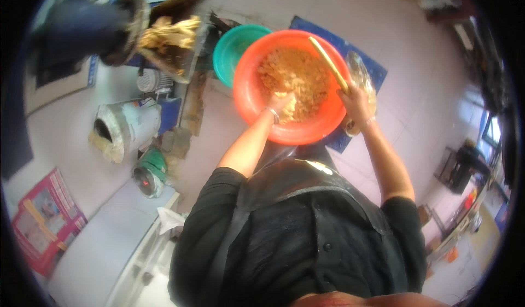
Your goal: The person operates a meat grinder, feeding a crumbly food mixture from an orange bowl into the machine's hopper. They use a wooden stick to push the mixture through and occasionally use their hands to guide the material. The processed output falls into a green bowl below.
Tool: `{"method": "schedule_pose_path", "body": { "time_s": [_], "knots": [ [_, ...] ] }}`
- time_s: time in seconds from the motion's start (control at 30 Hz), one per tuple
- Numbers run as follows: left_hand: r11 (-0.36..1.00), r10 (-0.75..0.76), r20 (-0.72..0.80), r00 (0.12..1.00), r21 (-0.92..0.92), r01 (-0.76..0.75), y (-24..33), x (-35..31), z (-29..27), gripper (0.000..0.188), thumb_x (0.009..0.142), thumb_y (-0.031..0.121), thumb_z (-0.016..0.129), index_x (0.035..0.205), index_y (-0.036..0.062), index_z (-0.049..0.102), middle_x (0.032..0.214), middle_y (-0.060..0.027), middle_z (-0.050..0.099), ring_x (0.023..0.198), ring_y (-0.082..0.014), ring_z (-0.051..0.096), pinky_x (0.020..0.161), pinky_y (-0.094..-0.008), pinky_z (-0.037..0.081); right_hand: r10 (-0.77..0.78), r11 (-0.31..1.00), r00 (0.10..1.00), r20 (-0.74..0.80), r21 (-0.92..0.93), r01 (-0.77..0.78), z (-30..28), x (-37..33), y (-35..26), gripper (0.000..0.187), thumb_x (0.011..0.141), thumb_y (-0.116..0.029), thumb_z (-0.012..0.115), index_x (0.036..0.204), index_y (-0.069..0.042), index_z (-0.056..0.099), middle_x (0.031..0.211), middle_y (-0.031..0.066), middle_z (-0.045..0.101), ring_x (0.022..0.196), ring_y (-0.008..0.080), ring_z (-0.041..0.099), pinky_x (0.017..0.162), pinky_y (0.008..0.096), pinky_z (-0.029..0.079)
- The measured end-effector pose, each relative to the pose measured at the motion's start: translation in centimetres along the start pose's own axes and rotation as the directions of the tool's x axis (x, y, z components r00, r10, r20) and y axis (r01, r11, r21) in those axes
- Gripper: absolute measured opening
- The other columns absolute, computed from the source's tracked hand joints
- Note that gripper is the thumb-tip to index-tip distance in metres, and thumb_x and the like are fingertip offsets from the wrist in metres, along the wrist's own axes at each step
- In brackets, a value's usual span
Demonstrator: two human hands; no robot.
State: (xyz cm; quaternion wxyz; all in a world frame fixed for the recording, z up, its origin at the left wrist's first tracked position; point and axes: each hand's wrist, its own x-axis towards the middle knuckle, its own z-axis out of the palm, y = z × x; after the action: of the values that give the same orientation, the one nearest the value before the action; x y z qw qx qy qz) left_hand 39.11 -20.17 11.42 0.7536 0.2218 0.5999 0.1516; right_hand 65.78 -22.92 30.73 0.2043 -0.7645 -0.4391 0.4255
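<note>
A large orange-red basin point(324, 129) stands in front of me, partly filled with a crumbly, golden-brown mixture point(301, 72). My left hand point(281, 103) is down in the mixture near the basin's closest side, beside some paler yellow pieces. Its fingers are hidden among the crumbs. At the basin's right rim, my right hand point(356, 103) is closed around a light wooden stick point(327, 60), which slants up and left across the edge of the basin.
A green basin point(223, 55) sits behind the orange one at left. Under them lies a blue board point(374, 69), with a clear plastic bag point(358, 73) by the rim. A dark machine point(82, 28) holding yellow strips point(172, 32), a white bucket point(131, 124) and a pale table point(104, 247) line the left.
</note>
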Motion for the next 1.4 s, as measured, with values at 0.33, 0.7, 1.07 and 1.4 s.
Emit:
{"method": "schedule_pose_path", "body": {
  "time_s": [0.33,0.7,1.07,1.4],
  "knots": [
    [0.991,-0.130,0.121,0.984,0.036,0.127,6.6,-5.7,0.6,0.033,0.092,0.021,0.066,0.118,0.0005,0.063,0.104,-0.0174,0.070,0.086,-0.0332,0.071,0.068,-0.0524,0.060,-0.877,0.452,0.464,0.122,-0.116,0.885,-7.7,-4.7,-24.4,0.038,0.092,-0.003,0.060,0.129,-0.010,0.063,0.085,0.0128,0.062,0.069,0.0280,0.062,0.065,0.0350,0.052],
    [0.963,0.027,0.139,0.990,-0.268,0.011,5.3,-5.8,1.7,0.008,0.080,0.000,0.068,0.088,-0.0016,0.066,0.078,-0.0181,0.067,0.060,-0.0281,0.067,0.044,-0.0417,0.052,-0.772,0.223,0.500,0.392,-0.570,0.791,-2.4,-3.6,-31.9,0.047,0.087,-0.009,0.054,0.134,-0.015,0.058,0.084,0.0147,0.063,0.065,0.0302,0.065,0.056,0.0385,0.055],
    [0.986,0.115,0.119,0.986,-0.134,-0.099,6.0,-6.4,2.4,0.020,0.084,0.014,0.072,0.094,-0.0028,0.069,0.086,-0.0159,0.071,0.075,-0.0265,0.070,0.058,-0.0417,0.057,-0.745,0.220,0.537,0.396,-0.613,0.759,-0.5,-3.2,-32.8,0.048,0.090,-0.010,0.052,0.137,-0.016,0.054,0.087,0.0160,0.062,0.069,0.0328,0.065,0.063,0.0412,0.055],
    [0.902,-0.170,0.269,0.948,-0.346,0.259,8.9,-11.6,2.0,0.036,0.087,0.021,0.072,0.116,0.0024,0.061,0.100,-0.0173,0.066,0.092,-0.0340,0.068,0.071,-0.0551,0.061,-0.779,0.242,0.518,0.354,-0.593,0.768,0.3,-3.4,-32.9,0.039,0.089,-0.010,0.052,0.127,-0.011,0.059,0.084,0.0191,0.064,0.068,0.0335,0.068,0.058,0.0427,0.056]
  ]
}}
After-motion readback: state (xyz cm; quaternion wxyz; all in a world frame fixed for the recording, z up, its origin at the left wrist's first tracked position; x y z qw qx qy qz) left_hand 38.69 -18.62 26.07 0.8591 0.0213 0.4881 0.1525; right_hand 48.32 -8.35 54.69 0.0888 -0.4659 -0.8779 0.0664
